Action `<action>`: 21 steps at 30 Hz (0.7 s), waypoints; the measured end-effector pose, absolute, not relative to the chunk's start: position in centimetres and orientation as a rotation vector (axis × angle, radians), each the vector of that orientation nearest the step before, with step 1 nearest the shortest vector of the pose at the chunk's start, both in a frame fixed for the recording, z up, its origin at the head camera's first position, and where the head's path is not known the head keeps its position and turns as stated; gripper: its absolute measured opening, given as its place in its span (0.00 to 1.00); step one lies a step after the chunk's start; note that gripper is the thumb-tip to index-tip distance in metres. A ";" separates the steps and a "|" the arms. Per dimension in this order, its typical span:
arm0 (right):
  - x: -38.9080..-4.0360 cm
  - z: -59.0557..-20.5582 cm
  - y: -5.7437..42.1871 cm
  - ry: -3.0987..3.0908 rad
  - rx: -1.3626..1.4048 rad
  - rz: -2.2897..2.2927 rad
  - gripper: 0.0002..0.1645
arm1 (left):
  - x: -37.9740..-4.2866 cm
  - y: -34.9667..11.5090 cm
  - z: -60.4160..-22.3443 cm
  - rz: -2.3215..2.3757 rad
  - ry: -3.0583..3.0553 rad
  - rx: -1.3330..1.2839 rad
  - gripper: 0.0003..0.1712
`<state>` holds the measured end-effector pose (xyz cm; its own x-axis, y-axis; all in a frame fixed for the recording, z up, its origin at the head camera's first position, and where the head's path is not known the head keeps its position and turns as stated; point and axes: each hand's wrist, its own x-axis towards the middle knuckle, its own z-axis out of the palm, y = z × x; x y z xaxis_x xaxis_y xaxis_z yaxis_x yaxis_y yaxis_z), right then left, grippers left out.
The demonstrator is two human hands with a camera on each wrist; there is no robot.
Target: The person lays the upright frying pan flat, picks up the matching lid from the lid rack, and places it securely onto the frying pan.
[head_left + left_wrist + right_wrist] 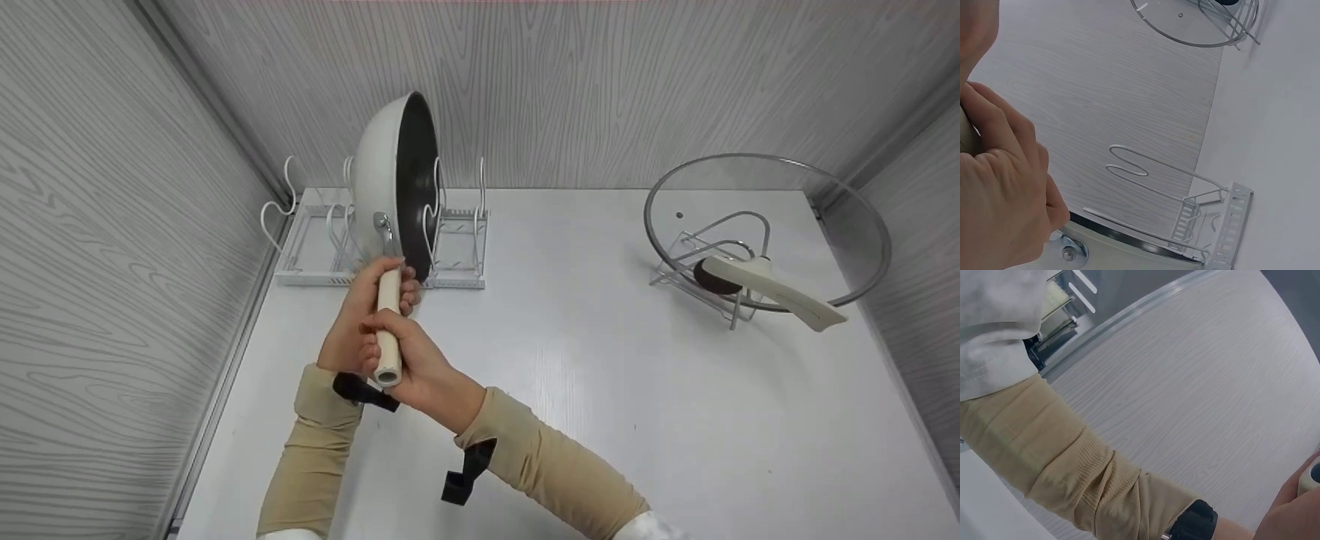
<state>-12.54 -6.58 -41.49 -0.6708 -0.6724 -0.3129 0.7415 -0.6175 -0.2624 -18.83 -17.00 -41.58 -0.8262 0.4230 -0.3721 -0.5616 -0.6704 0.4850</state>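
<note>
- A white pan (pixel 373 169) with a dark inside stands on its edge in a white wire rack (pixel 459 284), near the desk's (pixel 585 345) back left corner. Its hollow side faces right.
- The bowl lies straight ahead of the hands, toward the desk's back edge. Its pale handle (pixel 389 291) points the opposite way, toward the person.
- The pan's long axis runs from back to front, roughly square to the desk's back edge. The handle's hollow end faces up toward the head camera.
- The left hand (pixel 354 319) is nearer the bowl. Its fingers curl around the handle just behind the metal joint (pixel 384 229), close to the rack's front rail.
- The right hand (pixel 425 361) is farther from the bowl, gripping the handle near its free end. Both hands are closed firmly around the handle, one behind the other.
- The relation that seems to matter most is the pan's upright rim against the rack's tall wires (pixel 482 184): the rim runs lengthwise between them, with a wire close along its hollow side. Any sideways tilt would probably press it into them.
- Whether the rack bears the pan's weight cannot be told.
- Well apart, near the desk's back right corner, a glass lid (pixel 825 225) leans on a small metal stand (pixel 736 311).
</note>
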 end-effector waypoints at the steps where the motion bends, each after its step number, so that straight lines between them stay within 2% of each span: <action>1: -12.4 -41.5 -6.6 0.456 0.235 -2.265 0.05 | -18.7 -17.0 -41.5 2.441 0.786 -0.316 0.18; 10: -12.1 -41.5 -6.3 0.195 0.241 -2.237 0.12 | -19.3 -16.7 -41.8 2.441 0.759 -0.327 0.21; 16: -12.1 -41.5 -6.3 0.313 0.258 -2.245 0.14 | -19.9 -17.0 -42.4 2.449 0.623 -0.368 0.22; 21: -11.8 -41.5 -6.2 0.330 0.272 -2.228 0.15 | -19.8 -17.1 -42.9 2.451 0.625 -0.306 0.22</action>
<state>-11.82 -6.18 -41.52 -0.6187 -0.7240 -0.3048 0.7813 -0.6075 -0.1429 -19.80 -17.13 -42.86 -0.8024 0.4845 -0.3485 -0.5922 -0.7188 0.3642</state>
